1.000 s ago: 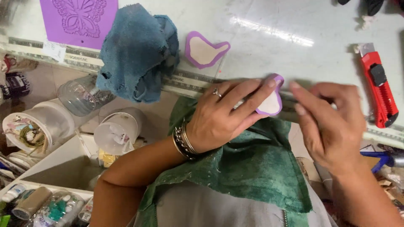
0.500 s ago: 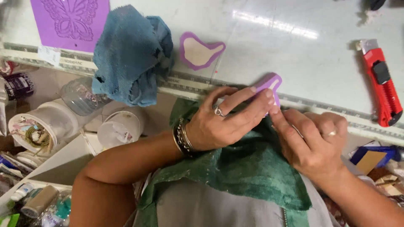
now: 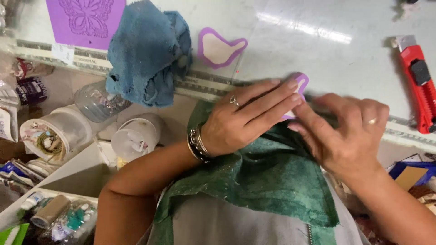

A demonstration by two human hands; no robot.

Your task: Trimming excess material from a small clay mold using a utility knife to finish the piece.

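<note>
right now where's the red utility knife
In the head view, the red utility knife lies at the far right on the pale glossy tabletop, beyond the right hand.

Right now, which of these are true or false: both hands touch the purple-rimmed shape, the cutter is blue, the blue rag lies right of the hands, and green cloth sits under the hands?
1. Both the left hand and right hand touch the purple-rimmed shape. True.
2. The cutter is blue. False: it is red.
3. The blue rag lies right of the hands. False: it lies to their left.
4. Green cloth sits under the hands. True.
</note>
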